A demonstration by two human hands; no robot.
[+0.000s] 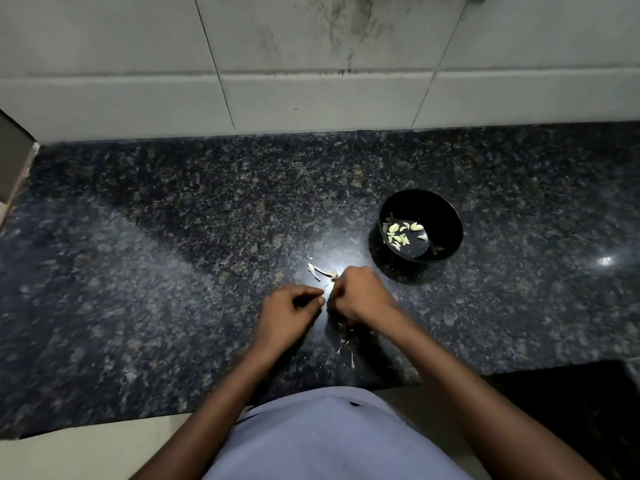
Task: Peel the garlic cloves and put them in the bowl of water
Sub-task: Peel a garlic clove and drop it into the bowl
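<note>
Just beyond the right hand (360, 299) and a little to its right, a black bowl (446, 216) stands on the dark speckled counter (173, 254). It holds shallow water (414, 249) and a loose cluster of peeled garlic cloves (401, 233), pale against the dark inside, lying toward the side of the bowl nearer the hands.

The two hands meet close together over the counter, knuckles up. The left hand (289, 311) has its fingers curled inward, with thumb and forefinger tips pinched at the point where it meets the right hand. The right hand is also curled into a loose fist. Between them a small pale sliver, the garlic clove (330, 289) being worked on, shows at the fingertips; most of it is hidden by the fingers, so which hand truly grips it is hard to make out.

Just beyond the hands, to the left of the bowl, a few strips of papery peel (320, 270) lie on the counter. More small peel scraps (346, 348) lie under and behind the right wrist, partly shadowed and blurred.

Both forearms run back to the lower edge of the view, where a light blue shirt (329, 441) fills the bottom centre. A tiled wall (311, 64) rises behind the counter.
</note>
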